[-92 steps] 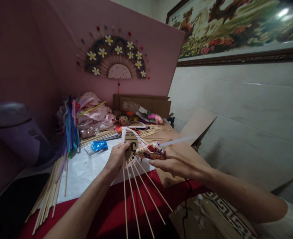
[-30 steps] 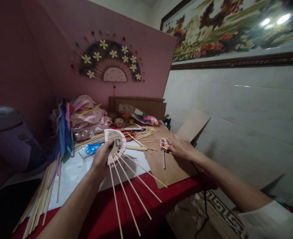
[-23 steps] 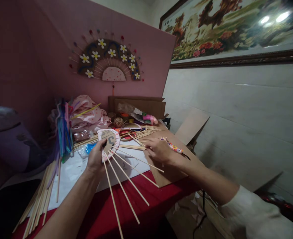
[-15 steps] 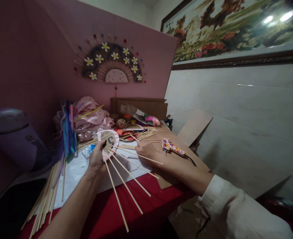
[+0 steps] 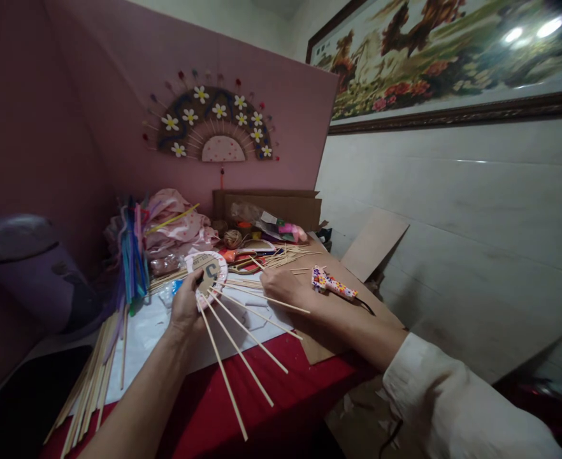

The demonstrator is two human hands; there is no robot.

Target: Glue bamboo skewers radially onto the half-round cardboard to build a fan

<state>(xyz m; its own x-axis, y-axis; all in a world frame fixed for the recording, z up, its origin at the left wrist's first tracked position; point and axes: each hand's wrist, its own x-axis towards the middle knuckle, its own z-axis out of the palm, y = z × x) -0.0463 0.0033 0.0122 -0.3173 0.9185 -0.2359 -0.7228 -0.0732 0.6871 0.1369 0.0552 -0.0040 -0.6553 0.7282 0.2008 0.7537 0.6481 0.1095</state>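
My left hand (image 5: 187, 306) is closed on a rounded cardboard piece (image 5: 210, 271) with pink-and-white fabric folded over its rim, thumb on its face. Several thin wooden sticks (image 5: 243, 331) fan out from this piece toward me and to the right. To its right, my right hand (image 5: 283, 285) is closed, and the end of a thin wooden stick (image 5: 256, 262) pokes out past its fingers; the fingertips are partly hidden. Just right of that hand lies a flower-patterned glue gun (image 5: 331, 282) on a cardboard sheet.
Scissors (image 5: 247, 264) and loose thin sticks (image 5: 288, 255) lie behind my hands. Longer sticks (image 5: 83, 389) are bundled at the left, below colourful pipe cleaners (image 5: 135, 255). Pink fabric (image 5: 173, 220) is heaped at the back. A flowered fan (image 5: 214, 124) hangs on the pink panel.
The view has shifted very slightly. Both hands keep almost the same place and grip, and the fanned sticks' tips sit marginally higher in the picture.
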